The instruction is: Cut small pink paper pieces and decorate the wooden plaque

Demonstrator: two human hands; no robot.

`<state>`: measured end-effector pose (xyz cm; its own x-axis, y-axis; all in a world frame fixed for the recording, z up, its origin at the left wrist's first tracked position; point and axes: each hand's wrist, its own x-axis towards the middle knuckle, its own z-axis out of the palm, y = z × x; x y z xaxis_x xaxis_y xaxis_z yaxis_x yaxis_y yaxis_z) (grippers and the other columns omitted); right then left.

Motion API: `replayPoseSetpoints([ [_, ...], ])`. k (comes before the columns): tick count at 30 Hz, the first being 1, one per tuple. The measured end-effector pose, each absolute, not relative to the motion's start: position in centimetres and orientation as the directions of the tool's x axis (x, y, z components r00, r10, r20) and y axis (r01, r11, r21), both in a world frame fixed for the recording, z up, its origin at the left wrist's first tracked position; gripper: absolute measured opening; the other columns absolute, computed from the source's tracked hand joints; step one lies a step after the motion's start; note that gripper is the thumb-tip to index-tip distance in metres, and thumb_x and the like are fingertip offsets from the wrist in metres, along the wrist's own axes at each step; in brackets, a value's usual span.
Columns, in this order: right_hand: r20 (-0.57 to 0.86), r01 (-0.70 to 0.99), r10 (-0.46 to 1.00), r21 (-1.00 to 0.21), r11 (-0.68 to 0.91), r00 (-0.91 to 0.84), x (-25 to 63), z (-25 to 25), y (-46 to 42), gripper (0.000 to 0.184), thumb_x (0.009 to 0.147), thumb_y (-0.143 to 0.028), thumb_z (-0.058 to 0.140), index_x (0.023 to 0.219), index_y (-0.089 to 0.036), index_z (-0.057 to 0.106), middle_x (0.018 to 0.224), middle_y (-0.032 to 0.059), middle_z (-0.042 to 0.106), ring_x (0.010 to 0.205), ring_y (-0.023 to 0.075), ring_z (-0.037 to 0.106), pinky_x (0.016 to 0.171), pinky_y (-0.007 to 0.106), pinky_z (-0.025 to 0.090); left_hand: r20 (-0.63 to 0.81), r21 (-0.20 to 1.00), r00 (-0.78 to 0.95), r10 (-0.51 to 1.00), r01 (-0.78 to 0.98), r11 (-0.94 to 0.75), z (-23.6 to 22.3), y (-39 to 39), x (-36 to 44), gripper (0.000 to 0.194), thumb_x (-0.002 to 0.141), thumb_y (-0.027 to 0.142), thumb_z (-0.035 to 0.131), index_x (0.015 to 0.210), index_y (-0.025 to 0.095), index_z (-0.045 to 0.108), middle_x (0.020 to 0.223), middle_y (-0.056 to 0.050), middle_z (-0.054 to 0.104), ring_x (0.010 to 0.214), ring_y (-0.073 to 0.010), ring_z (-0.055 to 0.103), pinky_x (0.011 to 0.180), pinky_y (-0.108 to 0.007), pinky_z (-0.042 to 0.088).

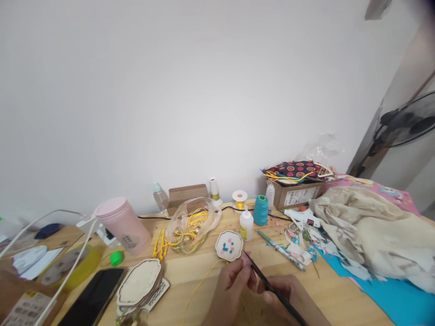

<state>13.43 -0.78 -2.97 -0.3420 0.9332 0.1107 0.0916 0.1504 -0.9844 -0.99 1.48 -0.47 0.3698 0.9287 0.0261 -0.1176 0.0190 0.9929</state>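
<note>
At the front of the table my left hand (234, 280) pinches a small pink piece (246, 260), probably cloth or paper. My right hand (288, 292) grips a long, slim black tool with a pointed tip (268, 286); its exact kind is unclear. The tool's tip reaches the pink piece at the left fingertips. Just beyond the hands lies a white scalloped plaque (220, 248) with a dark rim, bearing several small blue and pink bits. A yellow cord (200, 283) runs from near the plaque toward the front edge, partly hidden by my left hand.
Behind the plaque stand a glue bottle (247, 226), a teal thread cone (261, 212) and a yellow thread spool (239, 199). A marker (287, 253) and scraps (302, 246) lie right. Left are stacked plaques (139, 283), a phone (93, 296) and a pink cup (122, 226).
</note>
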Motion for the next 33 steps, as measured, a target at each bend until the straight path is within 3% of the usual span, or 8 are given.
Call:
replayPoseSetpoints([
  [8,0.046,0.065,0.911,-0.995,0.080,-0.411,14.2,-2.2,-1.0,0.048,0.071,-0.063,0.047,0.059,-0.017,0.046,0.050,-0.0057,0.029,0.044,0.0082,0.021,0.040,0.022,0.016,0.017,0.987,0.361,0.932,-0.155,0.042,-0.7,1.6,-1.5,0.027,0.076,0.029,0.051,0.054,0.015,0.058,0.050,0.003,0.048,0.053,-0.0109,0.044,0.055,-0.021,0.033],
  [23,0.053,0.068,0.893,-0.993,0.093,-0.447,14.7,-2.4,-1.1,0.047,0.070,-0.060,0.051,0.055,-0.016,0.047,0.051,-0.0056,0.029,0.047,0.0084,0.024,0.041,0.022,0.018,-0.032,0.965,0.424,0.905,-0.222,0.138,-1.2,1.9,-1.4,0.031,0.070,0.029,0.051,0.043,0.016,0.049,0.042,0.004,0.042,0.044,-0.0091,0.037,0.048,-0.022,0.027],
  [33,0.032,0.051,0.894,-0.997,0.062,-0.446,14.9,-3.2,-1.0,0.045,0.069,-0.058,0.055,0.056,-0.015,0.049,0.049,-0.0067,0.029,0.044,0.0068,0.022,0.040,0.022,0.015,-0.084,0.955,0.437,0.896,-0.221,0.197,-1.1,1.8,-1.5,0.034,0.070,0.032,0.049,0.040,0.016,0.051,0.040,0.003,0.042,0.042,-0.0097,0.037,0.049,-0.024,0.027],
])
